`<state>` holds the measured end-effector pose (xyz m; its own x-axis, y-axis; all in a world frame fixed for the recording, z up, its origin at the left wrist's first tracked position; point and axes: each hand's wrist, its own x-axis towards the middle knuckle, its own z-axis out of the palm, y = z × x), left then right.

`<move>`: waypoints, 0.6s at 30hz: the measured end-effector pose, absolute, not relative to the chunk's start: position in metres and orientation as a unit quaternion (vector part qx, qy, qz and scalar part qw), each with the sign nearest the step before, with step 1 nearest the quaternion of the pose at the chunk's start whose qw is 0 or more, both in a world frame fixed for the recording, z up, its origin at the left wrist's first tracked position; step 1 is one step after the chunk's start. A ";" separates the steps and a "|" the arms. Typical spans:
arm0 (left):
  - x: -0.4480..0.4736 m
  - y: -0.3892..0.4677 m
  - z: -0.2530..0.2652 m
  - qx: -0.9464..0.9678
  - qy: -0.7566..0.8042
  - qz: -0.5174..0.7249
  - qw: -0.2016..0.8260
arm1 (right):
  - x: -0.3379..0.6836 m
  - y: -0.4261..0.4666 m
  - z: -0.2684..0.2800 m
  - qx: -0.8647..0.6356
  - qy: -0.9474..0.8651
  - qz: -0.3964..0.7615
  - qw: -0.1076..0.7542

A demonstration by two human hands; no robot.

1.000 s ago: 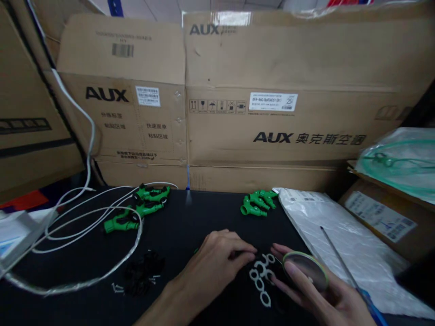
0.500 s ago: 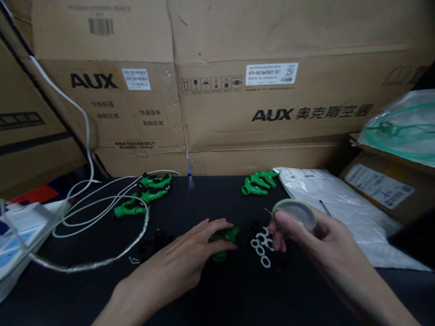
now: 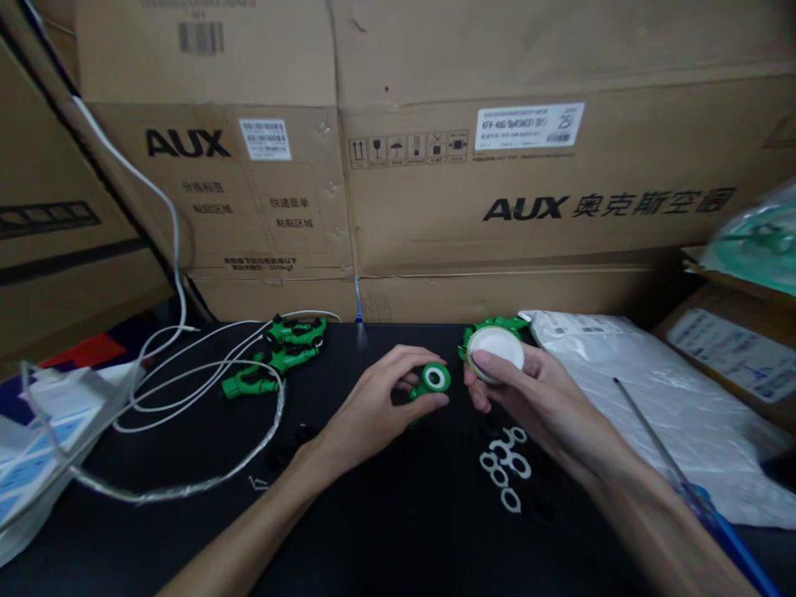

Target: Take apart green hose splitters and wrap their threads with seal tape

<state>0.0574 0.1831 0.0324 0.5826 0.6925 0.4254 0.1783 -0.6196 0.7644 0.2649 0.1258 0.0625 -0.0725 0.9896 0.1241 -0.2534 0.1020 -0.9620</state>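
Note:
My left hand (image 3: 390, 388) is closed around a green plastic fitting (image 3: 429, 383) and holds it above the black table. The fitting's round end, with a white ring around a dark hole, faces me. In my right hand (image 3: 528, 373), thumb on top, is a small round container (image 3: 496, 353) with a white face and a pale rim. It is close to the fitting but apart from it. Below my right hand lie several flat white rings (image 3: 498, 474), with dark parts beside them that are hard to make out.
Green fittings (image 3: 283, 352) with black parts lie at the left by a looped white cable (image 3: 279, 406). More green fittings (image 3: 510, 322) are behind my right hand. Small screws (image 3: 258, 482) lie front left. A blue-handled screwdriver (image 3: 702, 497) rests by a white plastic bag (image 3: 622, 356). Cardboard boxes (image 3: 410, 232) wall the back.
My left hand has lifted the green fitting and turned its round end toward me. My right hand has moved up and left with the round container, nearer the fitting. The view has shifted rightward, revealing the screwdriver.

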 end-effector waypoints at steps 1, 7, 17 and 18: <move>0.058 0.182 0.031 0.810 0.266 0.386 0.351 | 0.264 0.123 0.062 -0.393 -0.491 0.547 0.552; 0.053 0.172 0.029 0.809 0.279 0.400 0.327 | 0.258 0.119 0.067 -0.450 -0.575 0.506 0.460; 0.051 0.172 0.028 0.832 0.261 0.410 0.268 | 0.256 0.114 0.062 -0.540 -0.613 0.386 0.429; 0.051 0.172 0.028 0.833 0.261 0.410 0.263 | 0.256 0.114 0.061 -0.546 -0.624 0.362 0.426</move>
